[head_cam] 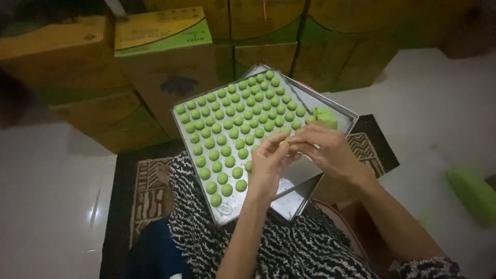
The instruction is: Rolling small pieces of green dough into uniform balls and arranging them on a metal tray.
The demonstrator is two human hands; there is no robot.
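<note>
Black-and-white patterned cloth over the person's lap sits closest to the lens, w/ both forearms reaching up from it. Beyond the knees, stacked yellow-and-green cardboard boxes fill the back, and a dark patterned rug lies on the pale floor beneath. A metal baking tray rests tilted across the lap, one corner toward the boxes. Rows of small green dough balls cover most of it; the near-right part is bare metal. A larger green dough lump sits on the tray's right edge, just beside the right hand. A blurred green object lies on the floor at far right, well apart from the tray; can't tell what it is.

Left hand and right hand meet over the tray's bare area, fingertips touching. Both are pinched narrow around a small dough piece between thumbs and forefingers. It's prob. the same green dough, but the light is dim and the fingers hide most of it. The piece is held just above the tray, next to the last row of balls.
</note>
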